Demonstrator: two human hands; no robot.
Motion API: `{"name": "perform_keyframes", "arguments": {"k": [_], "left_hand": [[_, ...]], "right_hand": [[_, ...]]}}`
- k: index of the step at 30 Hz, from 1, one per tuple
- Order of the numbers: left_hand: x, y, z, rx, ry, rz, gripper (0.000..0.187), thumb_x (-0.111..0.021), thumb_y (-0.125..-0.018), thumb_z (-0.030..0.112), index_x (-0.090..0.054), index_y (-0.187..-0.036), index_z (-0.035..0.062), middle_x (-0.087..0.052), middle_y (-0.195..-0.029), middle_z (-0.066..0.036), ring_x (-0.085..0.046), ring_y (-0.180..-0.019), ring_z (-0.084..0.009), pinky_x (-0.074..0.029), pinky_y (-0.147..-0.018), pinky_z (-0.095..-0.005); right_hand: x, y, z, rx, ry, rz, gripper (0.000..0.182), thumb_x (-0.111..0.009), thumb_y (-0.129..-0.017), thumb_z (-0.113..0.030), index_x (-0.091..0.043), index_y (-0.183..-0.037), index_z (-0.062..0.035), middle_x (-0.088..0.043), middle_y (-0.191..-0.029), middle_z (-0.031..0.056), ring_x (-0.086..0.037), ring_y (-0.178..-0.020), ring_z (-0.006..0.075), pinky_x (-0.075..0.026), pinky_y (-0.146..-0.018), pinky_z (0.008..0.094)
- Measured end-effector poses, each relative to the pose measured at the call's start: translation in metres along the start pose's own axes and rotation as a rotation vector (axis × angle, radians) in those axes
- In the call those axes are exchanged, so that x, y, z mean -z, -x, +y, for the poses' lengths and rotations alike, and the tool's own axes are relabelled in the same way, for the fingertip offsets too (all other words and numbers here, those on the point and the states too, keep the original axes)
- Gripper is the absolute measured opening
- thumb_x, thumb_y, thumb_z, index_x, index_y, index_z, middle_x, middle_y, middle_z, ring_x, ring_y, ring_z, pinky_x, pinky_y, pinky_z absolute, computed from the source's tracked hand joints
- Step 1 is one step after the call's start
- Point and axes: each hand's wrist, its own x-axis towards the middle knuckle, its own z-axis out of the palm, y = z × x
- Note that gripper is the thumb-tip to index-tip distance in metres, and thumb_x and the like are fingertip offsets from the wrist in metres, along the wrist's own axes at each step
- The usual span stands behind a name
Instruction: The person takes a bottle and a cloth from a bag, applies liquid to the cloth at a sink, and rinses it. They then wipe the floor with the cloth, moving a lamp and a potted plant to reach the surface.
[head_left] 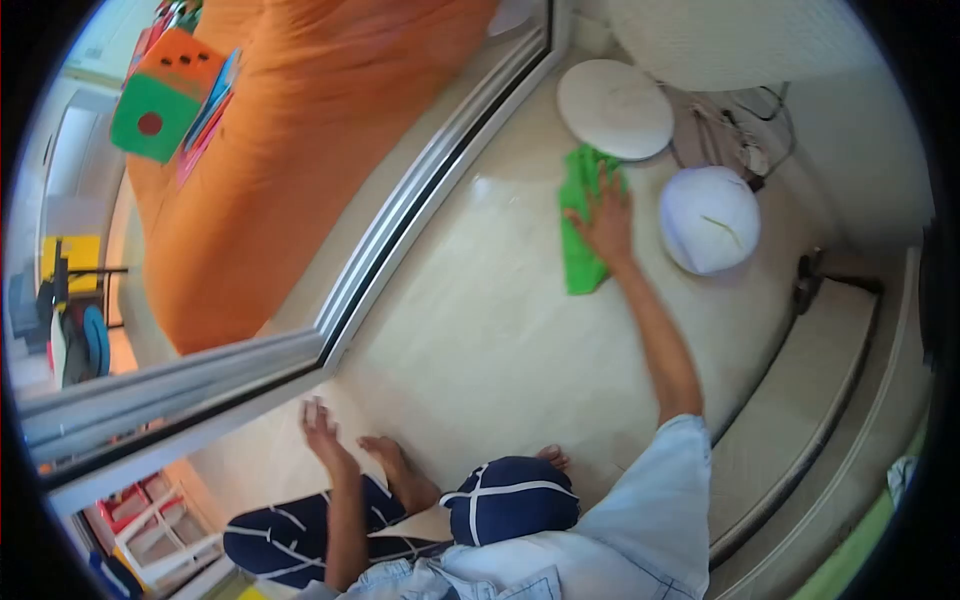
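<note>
On the pale floor, my right hand (606,222) lies flat with its fingers spread over a green cloth (580,262). The cloth's far end touches or lies close to the edge of a round white disc (615,108). Just right of this hand stands a rounded white object (709,220) with a thin yellowish mark on it. My left hand (320,430) is raised near the metal frame at the lower left, its fingers apart and nothing in it.
A metal-framed glass panel (430,170) runs along the left, with an orange cover (260,170) and a green and orange dice cube (150,122) behind it. Cables (735,130) lie at the upper right. A long beige padded piece (800,390) lies at the right.
</note>
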Motion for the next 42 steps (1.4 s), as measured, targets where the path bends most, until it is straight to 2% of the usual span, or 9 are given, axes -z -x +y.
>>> {"name": "perform_keyframes", "arguments": {"k": [3,6,12,15,21,29,32,36,42], "left_hand": [[-0.085,0.041,-0.003,0.022,0.192,-0.308,0.045,-0.050,-0.086,0.016,-0.039,-0.129,0.0062,-0.050,-0.128,-0.011,-0.048,-0.108,-0.0151,-0.039,-0.088,-0.0268],[-0.175,0.040,0.048,-0.336,0.051,-0.609,0.052,-0.051,-0.081,0.003,-0.038,-0.131,0.0052,-0.045,-0.132,-0.010,-0.039,-0.125,-0.0215,-0.033,-0.100,-0.0342],[-0.327,0.006,0.092,-1.010,-0.482,-0.812,0.070,-0.062,-0.076,0.010,-0.030,-0.138,0.0088,-0.033,-0.141,-0.013,-0.024,-0.132,-0.0370,-0.023,-0.105,-0.0508],[-0.361,0.014,0.101,-1.108,-0.673,-0.796,0.075,-0.061,-0.075,0.007,-0.024,-0.140,0.0104,-0.025,-0.145,-0.012,-0.022,-0.132,-0.0411,-0.022,-0.102,-0.0594],[-0.432,-0.014,0.135,-1.373,-0.879,-0.745,0.086,-0.054,-0.072,-0.001,-0.012,-0.144,0.0182,-0.016,-0.150,-0.002,-0.014,-0.135,-0.0395,-0.019,-0.104,-0.0607],[-0.475,-0.006,0.137,-1.357,-0.830,-0.811,0.087,-0.053,-0.074,0.001,-0.007,-0.145,0.0198,-0.008,-0.151,0.000,-0.009,-0.137,-0.0361,-0.016,-0.106,-0.0590],[-0.488,-0.009,0.136,-1.316,-0.832,-0.835,0.084,-0.054,-0.076,0.005,-0.009,-0.145,0.0177,-0.009,-0.151,0.000,-0.009,-0.137,-0.0355,-0.016,-0.106,-0.0580],[-0.490,-0.020,0.121,-1.378,-0.825,-0.807,0.076,-0.052,-0.081,0.019,-0.011,-0.144,0.0122,-0.011,-0.151,-0.002,-0.009,-0.137,-0.0337,-0.013,-0.108,-0.0552],[-0.487,-0.024,0.122,-1.372,-0.745,-0.758,0.080,-0.048,-0.075,0.019,-0.009,-0.144,0.0084,-0.007,-0.151,-0.011,-0.005,-0.139,-0.0299,-0.004,-0.110,-0.0532]], "right_hand": [[-0.015,0.080,-0.066,-0.117,0.186,-0.123,0.059,-0.058,-0.079,-0.027,-0.041,-0.132,-0.0076,-0.027,-0.143,0.0200,-0.024,-0.131,0.0391,-0.020,-0.108,0.0489],[-0.015,0.161,-0.080,0.171,-0.462,-0.142,0.038,-0.057,-0.069,0.001,-0.054,-0.106,-0.0064,-0.049,-0.118,0.0151,-0.037,-0.122,0.0356,-0.026,-0.104,0.0493],[0.073,-0.073,0.025,-0.380,-0.346,0.733,0.036,-0.056,-0.073,0.001,-0.050,-0.109,0.0003,-0.046,-0.111,0.0214,-0.041,-0.106,0.0397,-0.031,-0.094,0.0490],[0.029,-0.167,0.098,-0.599,0.155,0.369,0.047,-0.055,-0.082,-0.019,-0.045,-0.123,0.0004,-0.034,-0.135,0.0245,-0.029,-0.126,0.0430,-0.023,-0.103,0.0530],[-0.006,-0.103,0.064,-0.419,-0.047,0.350,0.051,-0.049,-0.085,-0.021,-0.040,-0.131,-0.0017,-0.027,-0.142,0.0201,-0.024,-0.130,0.0427,-0.018,-0.104,0.0583],[-0.014,-0.191,0.152,-0.218,0.073,0.318,0.046,-0.050,-0.084,-0.024,-0.047,-0.128,-0.0080,-0.040,-0.137,0.0091,-0.036,-0.124,0.0331,-0.024,-0.102,0.0549],[-0.015,-0.144,0.081,-0.535,0.089,0.507,0.045,-0.050,-0.086,-0.023,-0.047,-0.125,-0.0013,-0.038,-0.136,0.0170,-0.033,-0.125,0.0396,-0.023,-0.102,0.0530],[-0.029,-0.113,-0.011,-0.302,-0.134,0.424,0.043,-0.052,-0.085,-0.016,-0.046,-0.123,0.0042,-0.037,-0.135,0.0232,-0.034,-0.124,0.0414,-0.024,-0.100,0.0551],[-0.026,-0.252,0.057,-0.347,-0.116,0.341,0.061,-0.049,-0.084,-0.042,-0.045,-0.124,0.0035,-0.028,-0.139,0.0275,-0.030,-0.124,0.0458,-0.019,-0.100,0.0611]]}}
